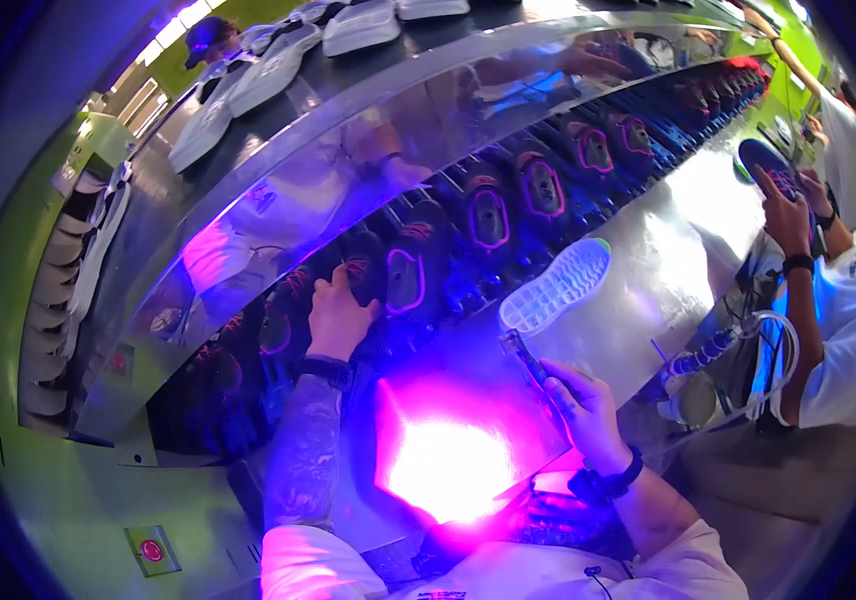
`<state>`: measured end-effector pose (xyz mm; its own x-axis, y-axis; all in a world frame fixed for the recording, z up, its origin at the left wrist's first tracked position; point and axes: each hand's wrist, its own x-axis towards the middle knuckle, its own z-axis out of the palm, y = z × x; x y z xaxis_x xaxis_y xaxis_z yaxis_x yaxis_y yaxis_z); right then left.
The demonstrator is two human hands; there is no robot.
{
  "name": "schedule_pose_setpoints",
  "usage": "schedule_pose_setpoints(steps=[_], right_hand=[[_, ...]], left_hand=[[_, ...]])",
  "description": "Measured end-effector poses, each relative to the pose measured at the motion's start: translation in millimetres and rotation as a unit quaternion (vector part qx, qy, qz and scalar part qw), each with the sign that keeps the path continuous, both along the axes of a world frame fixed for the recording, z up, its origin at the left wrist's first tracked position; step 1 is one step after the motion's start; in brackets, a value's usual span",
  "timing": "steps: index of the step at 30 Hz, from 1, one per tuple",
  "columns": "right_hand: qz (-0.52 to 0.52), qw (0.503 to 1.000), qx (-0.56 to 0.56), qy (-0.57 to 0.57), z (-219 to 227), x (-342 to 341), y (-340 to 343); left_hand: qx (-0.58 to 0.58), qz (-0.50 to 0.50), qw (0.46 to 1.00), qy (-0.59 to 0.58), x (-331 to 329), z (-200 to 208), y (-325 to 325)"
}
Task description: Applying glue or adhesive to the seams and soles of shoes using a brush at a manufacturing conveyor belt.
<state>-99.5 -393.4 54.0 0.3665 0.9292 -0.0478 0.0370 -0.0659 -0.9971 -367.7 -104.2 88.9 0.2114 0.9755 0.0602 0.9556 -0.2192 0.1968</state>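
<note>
A long, curved row of dark shoes (488, 215) with glowing pink outlines sweeps from 8 o'clock to 2 o'clock, alongside a smooth, glaring metal bench (638, 275), where a pale sole (558, 285) with blocky tread lies at 3 o'clock. At 9 o'clock the left hand (341, 320), fingers partly spread, reaches onto the row, its grip unclear; at 4 o'clock the right hand (586, 408) closes around a slim, dark tool (538, 372).

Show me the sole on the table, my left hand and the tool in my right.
Sole (556, 287): head view, middle of the tread.
Left hand (340, 319): head view, back of the hand.
Tool (528, 360): head view, its shaft.
</note>
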Motion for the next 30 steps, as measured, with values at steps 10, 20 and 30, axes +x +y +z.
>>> schedule_pose_setpoints(steps=[10,20,30], right_hand=[[0.013,1.000,0.009,-0.017,-6,-6,1],[0.022,0.998,0.008,0.055,-15,-1,-5],[0.187,0.960,0.069,-0.199,45,-75,-41]], left_hand=[[-0.113,0.056,0.984,-0.124,-108,27,72],[-0.078,0.073,0.583,-0.805,-196,19,-147],[0.095,-0.204,0.913,-0.340,-112,42,-355]])
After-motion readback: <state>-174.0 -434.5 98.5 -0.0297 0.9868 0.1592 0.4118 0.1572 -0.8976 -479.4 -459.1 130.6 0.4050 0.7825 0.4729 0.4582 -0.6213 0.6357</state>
